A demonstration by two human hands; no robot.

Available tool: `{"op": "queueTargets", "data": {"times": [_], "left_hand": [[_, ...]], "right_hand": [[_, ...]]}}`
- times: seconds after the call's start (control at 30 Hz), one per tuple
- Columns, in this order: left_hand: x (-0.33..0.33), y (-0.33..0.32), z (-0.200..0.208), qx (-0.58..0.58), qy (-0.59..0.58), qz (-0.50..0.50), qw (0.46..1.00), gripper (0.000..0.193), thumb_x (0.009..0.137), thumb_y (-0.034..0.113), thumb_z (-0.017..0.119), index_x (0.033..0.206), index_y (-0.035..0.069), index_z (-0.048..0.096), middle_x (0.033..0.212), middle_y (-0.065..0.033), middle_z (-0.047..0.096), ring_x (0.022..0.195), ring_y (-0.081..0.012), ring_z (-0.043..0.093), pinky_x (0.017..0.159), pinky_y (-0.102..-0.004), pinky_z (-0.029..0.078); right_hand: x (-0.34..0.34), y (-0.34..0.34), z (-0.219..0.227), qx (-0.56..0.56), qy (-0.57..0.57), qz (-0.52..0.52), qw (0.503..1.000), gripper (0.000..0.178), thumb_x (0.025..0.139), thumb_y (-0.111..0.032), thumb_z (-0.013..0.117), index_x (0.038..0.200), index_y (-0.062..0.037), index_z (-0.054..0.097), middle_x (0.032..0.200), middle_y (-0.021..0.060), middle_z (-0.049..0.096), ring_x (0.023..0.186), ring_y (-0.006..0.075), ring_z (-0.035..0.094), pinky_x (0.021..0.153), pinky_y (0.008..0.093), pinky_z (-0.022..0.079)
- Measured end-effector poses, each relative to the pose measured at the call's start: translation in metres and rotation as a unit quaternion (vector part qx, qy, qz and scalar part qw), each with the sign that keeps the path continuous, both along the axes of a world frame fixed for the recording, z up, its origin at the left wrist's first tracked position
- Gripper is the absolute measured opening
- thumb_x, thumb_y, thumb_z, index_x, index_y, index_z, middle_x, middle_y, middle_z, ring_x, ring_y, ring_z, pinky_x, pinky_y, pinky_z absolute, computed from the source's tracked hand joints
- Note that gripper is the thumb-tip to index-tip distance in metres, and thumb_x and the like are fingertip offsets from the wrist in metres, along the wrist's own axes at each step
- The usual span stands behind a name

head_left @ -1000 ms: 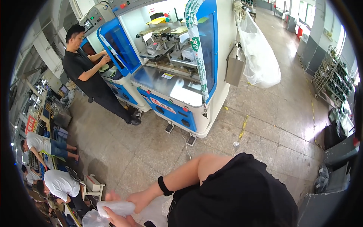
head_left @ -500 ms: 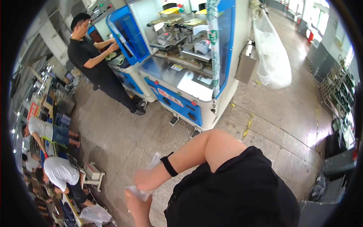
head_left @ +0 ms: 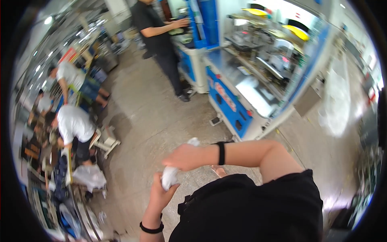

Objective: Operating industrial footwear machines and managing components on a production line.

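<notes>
A crumpled white wad (head_left: 170, 177) is gripped between my two hands, in front of my body over the floor; whether it is cloth or thin plastic I cannot tell. My left hand (head_left: 162, 192) pinches its lower end, with the thumb along one side. Above it, my right hand (head_left: 183, 157) is closed round the upper part, somewhat blurred. A bit of white pokes out past the far side of this hand. Black bands circle both of my wrists.
A blue and white machine (head_left: 229, 105) with an open front stands ahead to the right. A person in black (head_left: 161, 44) works at its neighbour. On the left, people in white shirts (head_left: 76, 125) bend over a workbench. A translucent plastic sheet (head_left: 335, 97) hangs at the right.
The view has swung right to left, so the machines now sit farther right. Both hands remain on the white wad; my left forearm and its wristband have come into view.
</notes>
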State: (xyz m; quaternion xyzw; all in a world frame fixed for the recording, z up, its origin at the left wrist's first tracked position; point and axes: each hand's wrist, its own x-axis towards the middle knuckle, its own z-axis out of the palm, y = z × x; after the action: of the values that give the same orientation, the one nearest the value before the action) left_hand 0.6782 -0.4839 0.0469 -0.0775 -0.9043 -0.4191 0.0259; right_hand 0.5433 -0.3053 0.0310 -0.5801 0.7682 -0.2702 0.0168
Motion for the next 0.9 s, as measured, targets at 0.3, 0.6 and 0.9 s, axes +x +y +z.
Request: {"op": "queueTargets", "data": {"times": [0.3,0.6,0.9], "left_hand": [[-0.005,-0.033,-0.016,0.218,-0.22,-0.097,0.946,0.031,0.09,0.017,0.064,0.116,0.003,0.055,0.099,-0.0008,0.059,0.091,-0.0091,0.054,0.077,-0.0261,0.046],[-0.01,-0.016,-0.019,0.411,-0.189,0.0,0.892,0.037,0.093,0.013,0.06,0.125,0.003,0.045,0.101,-0.0045,0.061,0.095,-0.0103,0.059,0.078,-0.0263,0.049],[-0.056,-0.021,-0.024,0.359,-0.013,0.342,0.869,0.029,0.093,0.013,0.059,0.113,0.0,0.044,0.076,-0.0087,0.062,0.061,-0.0146,0.06,0.055,-0.0299,0.05]], "right_hand": [[-0.018,0.012,0.033,0.021,0.022,0.073,0.997,0.026,0.081,-0.036,0.065,0.094,-0.0138,0.061,0.074,0.0087,0.062,0.068,0.0316,0.062,0.056,0.0405,0.047],[-0.041,-0.046,-0.041,-0.053,-0.385,0.022,0.921,0.018,0.095,-0.022,0.053,0.102,-0.005,0.053,0.074,0.0042,0.057,0.069,0.0101,0.053,0.061,0.0267,0.043],[-0.034,-0.079,-0.07,-0.107,-0.601,0.064,0.789,0.022,0.1,-0.023,0.044,0.113,-0.0065,0.051,0.084,0.0045,0.06,0.073,0.0153,0.06,0.061,0.0308,0.047]]}}
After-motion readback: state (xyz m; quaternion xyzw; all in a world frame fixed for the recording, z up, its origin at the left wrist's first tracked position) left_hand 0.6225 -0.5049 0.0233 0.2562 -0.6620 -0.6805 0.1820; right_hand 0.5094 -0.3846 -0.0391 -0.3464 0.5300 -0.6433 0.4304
